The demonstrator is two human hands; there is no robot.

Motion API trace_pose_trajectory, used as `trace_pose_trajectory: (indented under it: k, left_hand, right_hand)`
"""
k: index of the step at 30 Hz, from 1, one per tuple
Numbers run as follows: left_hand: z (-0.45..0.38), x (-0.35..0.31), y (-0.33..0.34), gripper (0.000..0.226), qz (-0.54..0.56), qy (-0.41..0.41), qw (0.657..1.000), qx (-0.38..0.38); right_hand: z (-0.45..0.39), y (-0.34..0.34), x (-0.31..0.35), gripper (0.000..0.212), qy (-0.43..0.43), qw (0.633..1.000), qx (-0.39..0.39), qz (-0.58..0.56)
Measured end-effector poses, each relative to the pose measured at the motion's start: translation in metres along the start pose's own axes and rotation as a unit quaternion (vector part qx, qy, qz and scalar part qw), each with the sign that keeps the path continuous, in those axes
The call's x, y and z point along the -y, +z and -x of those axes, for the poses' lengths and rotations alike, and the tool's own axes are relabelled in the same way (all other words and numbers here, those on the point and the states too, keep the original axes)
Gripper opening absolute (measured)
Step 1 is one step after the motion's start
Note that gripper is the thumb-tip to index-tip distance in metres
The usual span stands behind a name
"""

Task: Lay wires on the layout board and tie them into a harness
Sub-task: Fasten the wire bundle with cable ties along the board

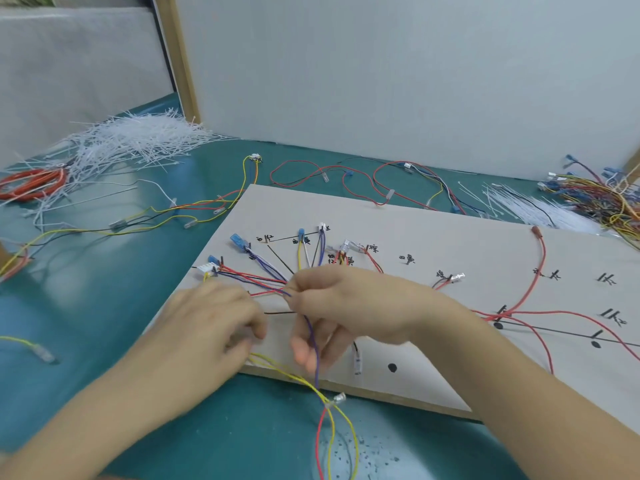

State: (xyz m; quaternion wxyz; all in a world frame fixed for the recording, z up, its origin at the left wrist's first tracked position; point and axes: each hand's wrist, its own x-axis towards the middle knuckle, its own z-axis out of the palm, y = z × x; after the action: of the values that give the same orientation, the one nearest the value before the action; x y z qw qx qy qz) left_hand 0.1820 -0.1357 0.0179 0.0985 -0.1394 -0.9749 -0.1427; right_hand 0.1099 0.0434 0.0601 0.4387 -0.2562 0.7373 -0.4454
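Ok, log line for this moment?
stage: bunching wires | right hand: pinching wires | left hand: on board | ties: none yet

Both bare forearms reach in from the lower edge and converge toward the middle. The left hand (221, 315) lies palm down, knuckles up, its fingers (258, 329) curled under and slightly blurred; what they grasp cannot be made out. The right hand (349, 306) sits just beside it, a little higher, wrist bent inward so the back of the hand faces up. Its thumb and forefinger are pinched together at the left tip, and the remaining fingers curl loosely downward beneath the palm. The two hands are close together but not touching.
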Motion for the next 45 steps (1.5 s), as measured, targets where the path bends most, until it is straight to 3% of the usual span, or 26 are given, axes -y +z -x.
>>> trace_pose_trajectory:
  k: [1,3,6,10,14,18,22,26,29,34,39,41,43,45]
  left_hand:
    - [0.002,-0.007,0.000,0.008,0.014,0.044,0.999,0.023]
    - [0.008,-0.021,0.006,0.018,0.042,0.119,0.989,0.073]
    - [0.011,-0.038,0.012,0.019,0.101,0.164,0.979,0.062]
    - [0.009,-0.040,0.011,0.018,0.222,0.095,0.970,0.038]
    - [0.007,-0.048,0.023,0.032,0.232,0.019,0.971,0.055]
    - [0.004,-0.060,0.026,0.033,0.395,-0.057,0.915,0.055]
    - [-0.002,-0.065,0.025,0.043,0.454,-0.092,0.885,0.048]
    - [-0.005,-0.069,0.025,0.032,0.445,-0.088,0.890,0.031]
    - [-0.005,-0.068,0.023,0.003,0.502,-0.096,0.858,0.058]
    - [0.004,-0.060,0.024,0.013,0.458,-0.038,0.883,0.096]
    - [0.004,-0.052,0.024,0.022,0.569,-0.101,0.813,0.070]
    - [0.004,-0.053,0.024,0.024,0.568,-0.113,0.803,0.141]
    - [0.004,-0.060,0.026,0.029,0.510,-0.089,0.820,0.244]
    - [0.003,-0.069,0.027,0.039,0.464,-0.070,0.843,0.262]
  right_hand:
    - [0.003,0.001,-0.007,0.021,-0.002,1.000,-0.002,-0.015]
    - [0.007,0.002,-0.017,0.021,-0.010,0.998,-0.004,-0.063]
    - [0.009,0.004,-0.026,0.021,-0.023,0.995,-0.018,-0.099]
    - [0.010,0.005,-0.031,0.016,-0.027,0.994,-0.051,-0.095]
    - [0.013,0.009,-0.029,0.015,-0.035,0.989,-0.069,-0.125]
    - [0.014,0.008,-0.031,0.018,-0.041,0.985,-0.076,-0.153]
    - [0.014,0.010,-0.035,0.018,-0.044,0.989,-0.112,-0.091]
    - [0.014,0.006,-0.034,0.021,-0.050,0.986,-0.140,-0.076]
    - [0.018,0.003,-0.035,0.019,-0.038,0.987,-0.124,-0.099]
    - [0.020,0.000,-0.037,0.019,-0.016,0.966,-0.074,-0.247]
    - [0.024,-0.002,-0.035,0.019,-0.016,0.951,-0.046,-0.306]
    - [0.027,-0.009,-0.033,0.019,-0.039,0.940,-0.070,-0.332]
    - [0.031,-0.020,-0.029,0.012,-0.072,0.913,-0.099,-0.388]
    - [0.034,-0.028,-0.027,0.004,-0.100,0.895,-0.129,-0.415]
